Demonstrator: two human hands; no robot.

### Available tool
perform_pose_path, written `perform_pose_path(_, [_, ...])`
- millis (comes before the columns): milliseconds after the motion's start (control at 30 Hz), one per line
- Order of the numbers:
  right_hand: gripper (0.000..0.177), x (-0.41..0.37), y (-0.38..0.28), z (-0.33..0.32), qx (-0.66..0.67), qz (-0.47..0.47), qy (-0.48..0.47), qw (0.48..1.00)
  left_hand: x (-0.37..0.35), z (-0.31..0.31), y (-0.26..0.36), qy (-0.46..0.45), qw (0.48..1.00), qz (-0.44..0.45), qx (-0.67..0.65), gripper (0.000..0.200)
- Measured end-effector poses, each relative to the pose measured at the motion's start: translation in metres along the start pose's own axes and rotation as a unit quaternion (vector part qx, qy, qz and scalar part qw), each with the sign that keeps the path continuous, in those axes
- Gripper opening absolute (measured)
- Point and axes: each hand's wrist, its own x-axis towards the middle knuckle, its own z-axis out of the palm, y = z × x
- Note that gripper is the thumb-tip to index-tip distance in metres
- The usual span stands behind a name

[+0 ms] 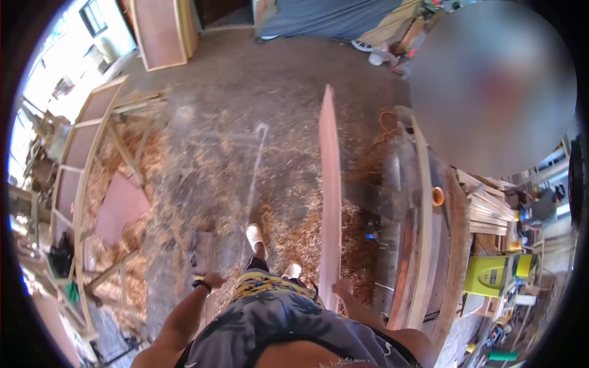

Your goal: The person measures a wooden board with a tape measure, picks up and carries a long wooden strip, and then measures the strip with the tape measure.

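A long reddish wooden plank (331,184) stretches forward along my right side, its far end narrowing to a point. My right hand (342,287) is closed around the plank's edge near its close end. On the other side of my body, my left hand (215,281) hangs with its fingers curled and nothing showing in them; a dark watch is on that wrist. Below and ahead of the left hand, a flat brown board (202,250) lies on the floor.
Wood shavings (294,224) cover much of the floor. At left stands a long wooden frame (80,178), with a reddish panel piece (123,207) beside it. Long boards (423,245) are stacked at right, near a yellow-green machine (486,276). A grey cover (319,18) hangs at the back.
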Motion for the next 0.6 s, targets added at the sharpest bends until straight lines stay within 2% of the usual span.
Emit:
perform_pose_path(33, [0.037,-0.012,-0.009,-0.019,0.003,0.009,0.009,1.0,-0.014,-0.009,-0.004,0.016,0.997,0.045,0.062,0.023])
perform_pose_path(67, [0.038,-0.029,-0.025,-0.041,0.016,0.03,-0.006,0.999,-0.01,-0.017,-0.01,0.022,0.996,0.049,0.065,0.023])
perform_pose_path(133, [0.039,-0.029,-0.045,-0.048,0.056,0.057,-0.025,0.996,-0.005,-0.026,-0.027,-0.103,0.988,0.046,0.105,0.032])
perform_pose_path(167, [0.039,-0.031,-0.053,-0.054,0.061,0.059,-0.023,0.996,0.01,-0.01,-0.049,-0.088,0.992,0.044,0.081,0.032])
perform_pose_path(233, [0.033,-0.032,-0.067,-0.062,-0.001,0.073,-0.027,0.997,-0.003,-0.063,-0.051,-0.113,0.989,-0.085,-0.051,0.032])
perform_pose_path(267, [0.033,-0.035,-0.074,-0.069,0.007,0.087,-0.028,0.996,0.011,-0.049,-0.079,-0.074,0.996,0.008,0.044,0.034])
perform_pose_path(300, [0.03,-0.04,-0.079,-0.078,-0.08,0.022,-0.045,0.996,0.026,-0.054,-0.099,-0.082,0.995,0.024,0.054,0.034])
perform_pose_path(333, [0.029,-0.047,-0.086,-0.086,-0.161,-0.043,-0.064,0.984,0.037,-0.061,-0.117,-0.093,0.996,-0.011,-0.007,0.034])
perform_pose_path(367, [0.029,-0.049,-0.089,-0.089,-0.166,-0.065,-0.073,0.981,0.042,-0.071,-0.134,-0.106,0.991,-0.047,-0.064,0.034])
perform_pose_path(400, [0.03,-0.053,-0.093,-0.094,-0.171,-0.088,-0.082,0.978,0.042,-0.1,-0.142,-0.09,0.966,-0.121,-0.212,0.031])
perform_pose_path(433, [0.029,0.021,-0.033,0.016,-0.147,-0.072,-0.004,0.987,0.049,-0.117,-0.158,-0.099,0.97,-0.11,-0.195,0.031])
perform_pose_path(500, [0.028,-0.028,-0.083,-0.047,-0.136,-0.044,-0.022,0.989,0.08,-0.132,-0.202,-0.058,0.998,0.008,-0.008,0.029])
perform_pose_path(533, [0.028,-0.043,-0.088,-0.042,-0.13,-0.034,-0.028,0.991,0.084,-0.152,-0.213,-0.033,0.995,0.052,0.075,0.031])
perform_pose_path(567, [0.023,-0.04,-0.073,-0.012,-0.024,-0.053,0.046,0.997,0.086,-0.171,-0.221,-0.006,0.984,0.092,0.151,0.035])
perform_pose_path(600, [0.023,-0.041,-0.087,-0.027,-0.02,-0.041,0.02,0.999,0.103,-0.167,-0.239,0.053,0.972,0.114,0.199,0.039])
